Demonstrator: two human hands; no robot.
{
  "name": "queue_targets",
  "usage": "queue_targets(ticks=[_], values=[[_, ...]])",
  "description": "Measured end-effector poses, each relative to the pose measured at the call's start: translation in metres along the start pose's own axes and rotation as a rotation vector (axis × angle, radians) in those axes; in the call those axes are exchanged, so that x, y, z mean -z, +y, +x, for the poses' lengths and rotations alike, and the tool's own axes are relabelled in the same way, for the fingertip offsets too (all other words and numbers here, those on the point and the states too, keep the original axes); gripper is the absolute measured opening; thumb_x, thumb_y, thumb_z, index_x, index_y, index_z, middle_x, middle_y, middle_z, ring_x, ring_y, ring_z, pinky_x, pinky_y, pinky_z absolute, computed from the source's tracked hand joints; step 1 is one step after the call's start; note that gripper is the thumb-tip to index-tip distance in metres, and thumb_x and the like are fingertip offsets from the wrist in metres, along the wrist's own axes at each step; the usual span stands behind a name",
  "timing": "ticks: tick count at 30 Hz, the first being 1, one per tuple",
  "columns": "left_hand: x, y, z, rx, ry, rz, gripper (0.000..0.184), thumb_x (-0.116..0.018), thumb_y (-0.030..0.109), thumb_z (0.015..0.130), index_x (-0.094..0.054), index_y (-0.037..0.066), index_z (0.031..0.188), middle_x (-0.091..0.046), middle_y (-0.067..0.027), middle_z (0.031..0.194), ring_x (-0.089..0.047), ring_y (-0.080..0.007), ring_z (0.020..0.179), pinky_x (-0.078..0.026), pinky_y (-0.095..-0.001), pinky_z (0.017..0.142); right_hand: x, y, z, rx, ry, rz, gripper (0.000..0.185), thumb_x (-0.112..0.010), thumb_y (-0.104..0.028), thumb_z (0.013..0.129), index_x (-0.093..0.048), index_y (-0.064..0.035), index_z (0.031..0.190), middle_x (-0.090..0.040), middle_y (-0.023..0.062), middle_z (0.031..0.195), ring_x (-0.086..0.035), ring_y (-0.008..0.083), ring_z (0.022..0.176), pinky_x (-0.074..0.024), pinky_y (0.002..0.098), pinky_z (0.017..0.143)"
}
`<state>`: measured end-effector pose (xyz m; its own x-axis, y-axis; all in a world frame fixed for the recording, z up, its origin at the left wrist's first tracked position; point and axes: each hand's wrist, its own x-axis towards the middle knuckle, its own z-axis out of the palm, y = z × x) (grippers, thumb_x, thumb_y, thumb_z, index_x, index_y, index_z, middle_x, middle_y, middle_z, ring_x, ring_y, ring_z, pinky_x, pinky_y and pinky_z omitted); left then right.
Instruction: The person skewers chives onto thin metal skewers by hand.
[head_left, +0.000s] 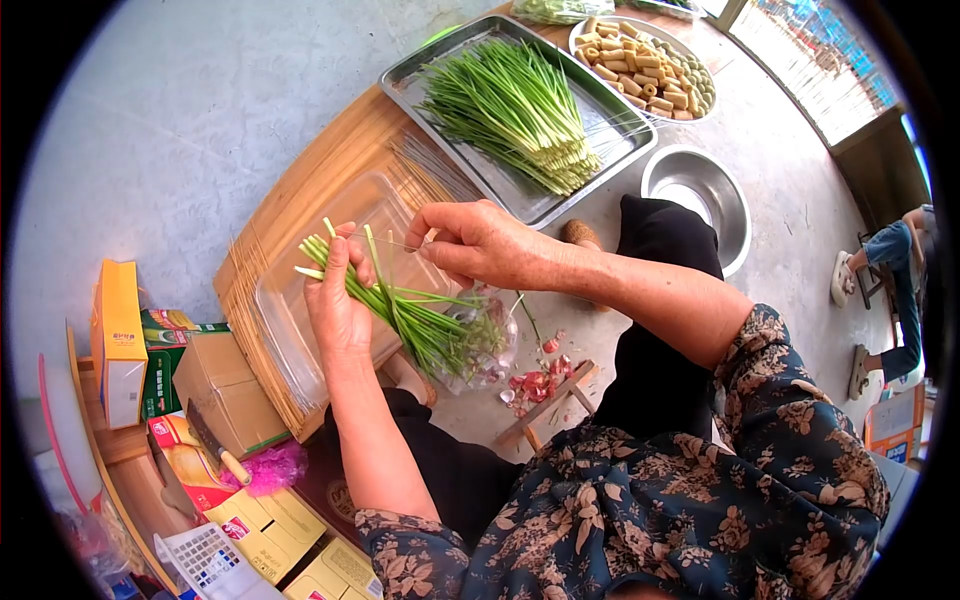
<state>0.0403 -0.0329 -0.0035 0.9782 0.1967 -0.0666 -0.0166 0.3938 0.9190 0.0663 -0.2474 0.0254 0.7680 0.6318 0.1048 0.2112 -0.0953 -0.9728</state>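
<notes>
My left hand (340,308) is closed around a small bunch of garlic chives (418,328). Their pale cut ends stick out past the thumb, and the green leaves hang toward my lap. A thin skewer (392,242) runs from the pinched fingers of my right hand (488,243) to the stalks near my left fingertips. Whether its tip has gone into a stalk is too fine to see. Both hands are above a clear plastic tub (285,315) on the wooden table (300,200).
Chives (510,110) lie piled in a metal tray (620,180). Beyond it stands a plate of tube-shaped pieces (645,65). More skewers (240,320) lie along the table. A steel basin (735,200) stands on the floor, near reddish peelings (540,382). Boxes (225,385) and a knife (232,465) are at left; another person (895,290) is at right.
</notes>
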Motion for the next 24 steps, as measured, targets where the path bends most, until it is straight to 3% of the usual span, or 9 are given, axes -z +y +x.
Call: queue_targets(ticks=[24], values=[[0.0011,-0.0007,0.0017,0.007,-0.016,-0.009,0.027,-0.065,0.022,0.090,-0.061,0.001,0.105,-0.051,0.0015,0.071,-0.045,-0.0095,0.060,-0.035,-0.0220,0.054,-0.0003,0.0011,0.0003,0.004,0.002,0.006,0.014,-0.050,-0.007,0.086,-0.056,0.0004,0.097,-0.056,0.0073,0.054,-0.055,0.0134,0.047,-0.0433,0.0300,0.046]])
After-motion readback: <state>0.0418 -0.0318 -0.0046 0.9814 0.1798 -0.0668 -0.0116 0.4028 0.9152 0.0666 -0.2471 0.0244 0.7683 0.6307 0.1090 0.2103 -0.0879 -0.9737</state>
